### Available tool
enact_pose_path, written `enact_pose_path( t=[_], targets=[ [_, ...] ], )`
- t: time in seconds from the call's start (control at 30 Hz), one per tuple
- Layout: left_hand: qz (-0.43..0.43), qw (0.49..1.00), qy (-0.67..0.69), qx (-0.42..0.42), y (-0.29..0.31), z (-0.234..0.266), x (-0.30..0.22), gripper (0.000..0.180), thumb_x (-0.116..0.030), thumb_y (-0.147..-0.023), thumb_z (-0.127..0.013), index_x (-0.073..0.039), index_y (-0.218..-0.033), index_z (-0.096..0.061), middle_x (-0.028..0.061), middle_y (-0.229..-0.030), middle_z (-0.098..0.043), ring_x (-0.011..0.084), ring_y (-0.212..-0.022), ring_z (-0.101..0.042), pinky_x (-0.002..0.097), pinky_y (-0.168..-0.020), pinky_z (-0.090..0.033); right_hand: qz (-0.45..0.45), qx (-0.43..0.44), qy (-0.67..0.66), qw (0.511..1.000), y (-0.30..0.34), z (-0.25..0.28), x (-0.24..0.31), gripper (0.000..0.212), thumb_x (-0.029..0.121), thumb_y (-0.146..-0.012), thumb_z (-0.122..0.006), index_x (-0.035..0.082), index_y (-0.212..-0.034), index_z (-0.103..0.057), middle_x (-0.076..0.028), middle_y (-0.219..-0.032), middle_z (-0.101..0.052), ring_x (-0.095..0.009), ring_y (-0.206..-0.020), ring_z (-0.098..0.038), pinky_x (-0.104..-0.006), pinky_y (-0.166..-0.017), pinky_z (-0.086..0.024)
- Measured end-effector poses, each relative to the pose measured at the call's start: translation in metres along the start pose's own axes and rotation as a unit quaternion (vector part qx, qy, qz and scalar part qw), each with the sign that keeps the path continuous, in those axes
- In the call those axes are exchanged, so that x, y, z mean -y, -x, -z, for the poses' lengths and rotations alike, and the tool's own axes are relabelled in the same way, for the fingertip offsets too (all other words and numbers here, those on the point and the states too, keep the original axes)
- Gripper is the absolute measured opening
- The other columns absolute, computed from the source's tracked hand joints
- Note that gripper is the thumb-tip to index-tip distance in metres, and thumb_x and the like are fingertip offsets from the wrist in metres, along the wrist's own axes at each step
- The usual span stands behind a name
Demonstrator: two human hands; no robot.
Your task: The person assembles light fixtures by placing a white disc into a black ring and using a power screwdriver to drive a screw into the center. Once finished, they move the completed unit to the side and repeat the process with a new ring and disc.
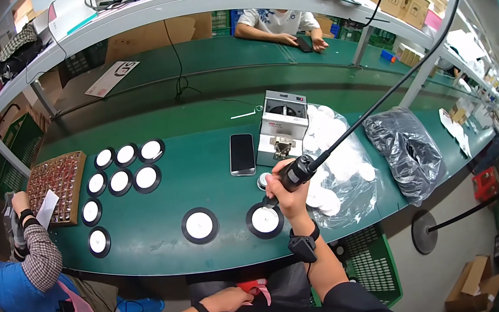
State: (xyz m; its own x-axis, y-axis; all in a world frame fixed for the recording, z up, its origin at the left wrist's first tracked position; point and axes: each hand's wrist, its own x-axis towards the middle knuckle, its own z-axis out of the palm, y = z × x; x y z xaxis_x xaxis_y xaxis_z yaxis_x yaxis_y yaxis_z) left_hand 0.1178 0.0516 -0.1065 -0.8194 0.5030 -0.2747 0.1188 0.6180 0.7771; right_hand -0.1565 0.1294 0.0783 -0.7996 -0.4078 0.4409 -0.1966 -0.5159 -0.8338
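Note:
My right hand (292, 196) is wrapped round a black electric screwdriver (298, 173) with a thick cable running from its end to the upper right. The tool's front end points down at a black disc with a white round centre (265, 220) near the table's front edge. A similar disc (200, 226) lies just to the left. Beside the right hand is a small round container (263, 181), partly hidden by it. My left hand (228, 300) is low at my lap with its fingers curled against a red and pink cloth-like item (255, 288); what they grip is unclear.
A grey screw feeder (282, 127) and a phone (241, 154) stand behind the tool. White round pads (331, 144) lie on plastic film, near a black bag (406, 153). Several discs (120, 182) sit left, by a compartmented box (57, 183) and a co-worker (30, 276). Another person sits opposite.

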Motion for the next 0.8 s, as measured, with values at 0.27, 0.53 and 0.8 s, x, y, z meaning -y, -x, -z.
enact_pose_path(
  t=[0.27, 0.53, 0.8],
  targets=[
    [0.076, 0.986, 0.071, 0.128, 0.008, 0.011, -0.015, 0.026, -0.026, -0.088, -0.062, -0.009, -0.107, -0.064, 0.0148, -0.093, -0.069, 0.0365, -0.092, -0.067, 0.0473, -0.078, -0.050, 0.008, -0.005, -0.012, 1.000, 0.006, 0.006, 0.001, 0.023, -0.006, -0.087, -0.063, 0.002, -0.104, -0.049, -0.006, -0.072, -0.053, -0.014, -0.053, -0.054, -0.0295, -0.052, -0.048],
    [0.112, 0.984, 0.032, 0.133, 0.031, -0.015, 0.003, 0.039, -0.022, -0.082, -0.063, -0.008, -0.118, -0.060, 0.0134, -0.103, -0.067, 0.0333, -0.097, -0.064, 0.0408, -0.083, -0.049, 0.018, -0.007, -0.008, 1.000, 0.010, -0.001, 0.005, 0.022, -0.004, -0.089, -0.061, 0.003, -0.105, -0.048, -0.006, -0.071, -0.051, -0.015, -0.053, -0.051, -0.0310, -0.053, -0.048],
    [0.157, 0.930, 0.289, 0.167, 0.041, -0.017, 0.006, 0.039, -0.020, -0.085, -0.062, -0.007, -0.121, -0.059, 0.0053, -0.106, -0.063, 0.0143, -0.088, -0.060, 0.0298, -0.074, -0.049, 0.023, -0.018, 0.002, 1.000, 0.009, 0.000, 0.005, 0.021, -0.002, -0.089, -0.061, 0.002, -0.105, -0.047, -0.006, -0.068, -0.051, -0.015, -0.052, -0.050, -0.0311, -0.053, -0.047]
  ],
)
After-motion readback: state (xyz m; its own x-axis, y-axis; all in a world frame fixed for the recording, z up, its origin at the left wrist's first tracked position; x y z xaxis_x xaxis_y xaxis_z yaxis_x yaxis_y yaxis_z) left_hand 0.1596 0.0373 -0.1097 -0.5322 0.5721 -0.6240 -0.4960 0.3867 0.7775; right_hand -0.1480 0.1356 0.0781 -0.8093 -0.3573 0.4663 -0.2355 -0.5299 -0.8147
